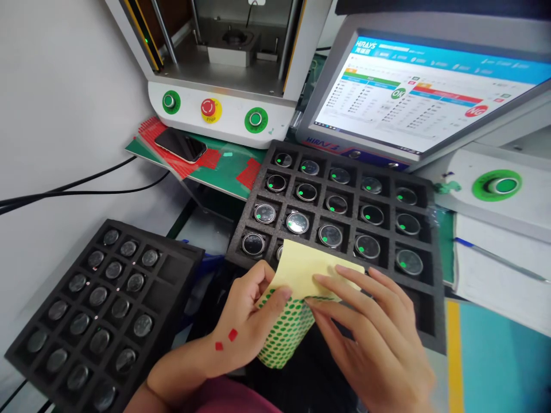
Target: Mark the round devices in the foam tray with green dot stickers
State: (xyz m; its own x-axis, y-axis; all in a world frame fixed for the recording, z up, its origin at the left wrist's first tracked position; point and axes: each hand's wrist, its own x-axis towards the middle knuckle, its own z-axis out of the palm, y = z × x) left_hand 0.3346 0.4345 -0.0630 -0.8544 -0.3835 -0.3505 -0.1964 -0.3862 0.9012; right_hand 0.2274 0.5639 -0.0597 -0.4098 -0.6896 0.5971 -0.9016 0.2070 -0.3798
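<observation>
My left hand grips a yellow-backed sheet of green dot stickers at its left side, thumb on top. The sheet bends, its plain yellow part lying over the front of a black foam tray. My right hand has its fingertips pinched at the sheet's right side, by the border of the dots; whether a single dot is between them is hidden. Beyond the sheet, round watch-like pieces sit in the tray's compartments, many with a green dot on the face. Two small red squares stick to my left wrist.
A second foam tray with round pieces stands at the left. Behind are a press-like machine with buttons and a monitor. A phone lies on red sticker strips. A blue pen rests on paper at the right.
</observation>
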